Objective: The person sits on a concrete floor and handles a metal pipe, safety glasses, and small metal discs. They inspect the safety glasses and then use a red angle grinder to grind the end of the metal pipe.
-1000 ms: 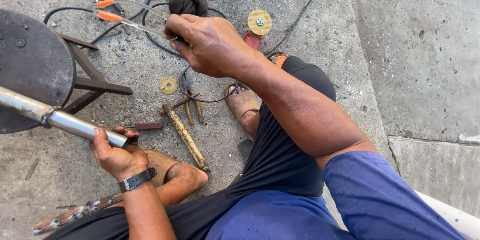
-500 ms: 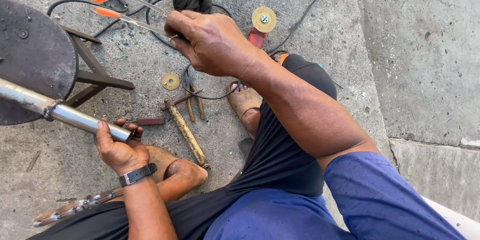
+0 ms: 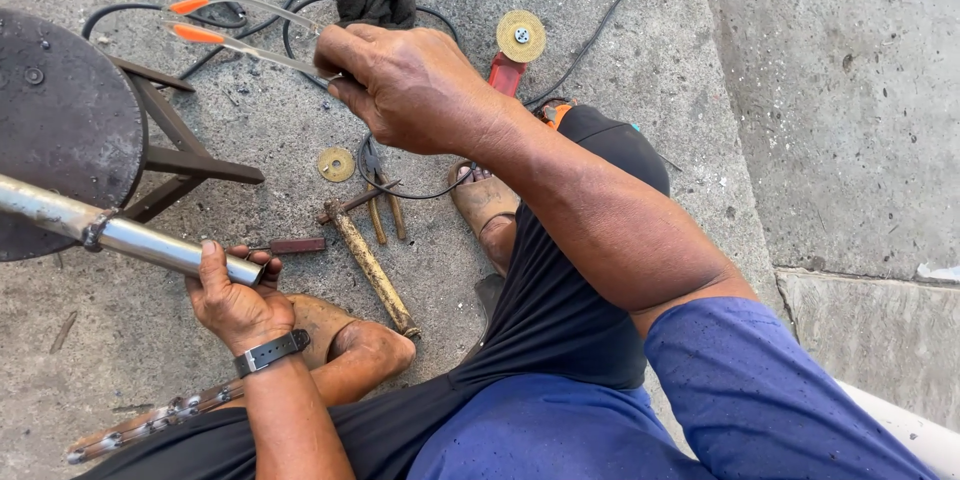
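Gripped: left hand (image 3: pixel 235 302) closed round shiny steel pipe (image 3: pixel 120 232); right hand (image 3: pixel 415 85) pinching two orange-tipped, probably welding, rods (image 3: pixel 245 32) above grey concrete floor (image 3: pixel 620 90).

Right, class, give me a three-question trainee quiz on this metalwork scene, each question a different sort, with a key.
1. True or false: the left hand holds the metal pipe near its end.
2. What do the thin rods in the right hand have at their far ends? A) orange tips B) blue hooks C) white caps
3. Fill in: the hammer lies on the concrete floor beside a small round ____.

Key: 1 true; 2 A; 3 disc.
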